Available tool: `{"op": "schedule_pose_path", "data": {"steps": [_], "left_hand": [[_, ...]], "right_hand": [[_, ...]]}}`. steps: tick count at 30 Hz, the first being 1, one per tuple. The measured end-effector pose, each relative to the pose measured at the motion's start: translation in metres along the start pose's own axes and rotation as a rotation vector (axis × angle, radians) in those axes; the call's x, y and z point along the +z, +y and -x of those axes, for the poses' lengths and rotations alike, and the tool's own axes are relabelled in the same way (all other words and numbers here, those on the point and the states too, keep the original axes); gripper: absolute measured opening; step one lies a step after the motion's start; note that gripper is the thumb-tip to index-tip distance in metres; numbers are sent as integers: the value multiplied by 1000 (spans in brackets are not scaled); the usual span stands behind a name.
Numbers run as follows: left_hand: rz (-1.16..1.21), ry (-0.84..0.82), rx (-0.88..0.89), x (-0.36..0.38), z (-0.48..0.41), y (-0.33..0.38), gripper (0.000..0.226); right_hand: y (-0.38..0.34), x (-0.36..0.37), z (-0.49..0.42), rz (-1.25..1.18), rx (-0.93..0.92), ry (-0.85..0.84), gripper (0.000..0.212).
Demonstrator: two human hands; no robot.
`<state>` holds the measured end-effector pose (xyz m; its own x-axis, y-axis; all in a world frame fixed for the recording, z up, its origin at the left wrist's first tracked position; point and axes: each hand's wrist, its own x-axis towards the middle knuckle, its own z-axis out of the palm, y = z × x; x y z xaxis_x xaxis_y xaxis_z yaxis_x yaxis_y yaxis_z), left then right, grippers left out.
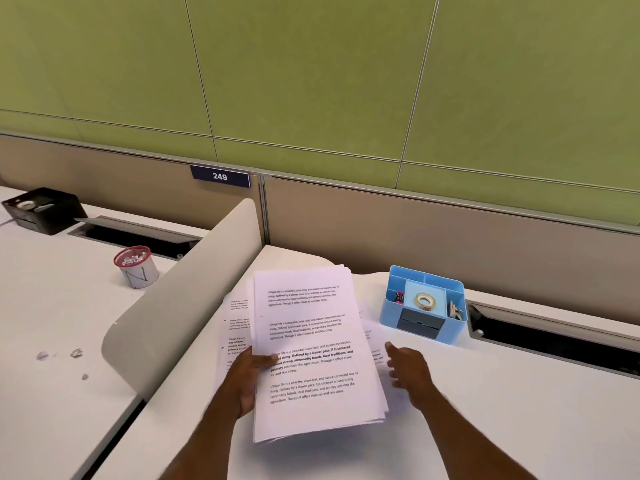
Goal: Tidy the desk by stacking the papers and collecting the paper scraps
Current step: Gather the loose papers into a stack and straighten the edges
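A stack of printed white papers (311, 355) is held above the white desk (502, 410). My left hand (247, 379) grips its left edge, thumb on top. My right hand (408, 370) hovers just off the stack's right edge with fingers relaxed, holding nothing. More printed sheets (237, 323) lie on the desk under and to the left of the stack, and a sheet edge (375, 355) shows at the right. Small paper scraps (76, 352) lie on the neighbouring desk to the left.
A blue desk organiser (424, 306) with a tape roll stands right of the papers. A curved grey divider (183, 299) separates the two desks. A red-rimmed cup (135, 266) holding scraps and a black tray (43, 209) sit on the left desk. Cable slots run along the back.
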<state>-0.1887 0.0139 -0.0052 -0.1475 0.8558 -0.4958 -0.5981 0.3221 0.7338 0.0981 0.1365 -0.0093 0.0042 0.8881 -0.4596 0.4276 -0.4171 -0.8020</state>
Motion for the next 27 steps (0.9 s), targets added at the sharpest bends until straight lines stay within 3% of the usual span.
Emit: {"op": "schedule_pose_path", "data": {"steps": [2,4,8,12,19,22,27], "left_hand": [[-8,10,11,-7,-4,3,60],[-12,4,11,-12,-8,5,66],[-25,-17,-14,-23,-13,7,69],[-45,-31,-27,-28,-21,9,66],[-75,-64,-52,-29,-35,10,62],[-86,-73,-64,-25,-39,8,64],[-107,-91,-74,-17,-43,3,66]], "right_hand": [[9,1,-7,350,-41,114,36],[15,5,-10,519,-45,158,38],[17,19,-12,611,38,187,59],[9,32,-12,687,75,195,63],[-1,43,-25,510,156,108,62],[3,40,-31,502,125,10,44],[13,16,-42,134,143,-108,33]]}}
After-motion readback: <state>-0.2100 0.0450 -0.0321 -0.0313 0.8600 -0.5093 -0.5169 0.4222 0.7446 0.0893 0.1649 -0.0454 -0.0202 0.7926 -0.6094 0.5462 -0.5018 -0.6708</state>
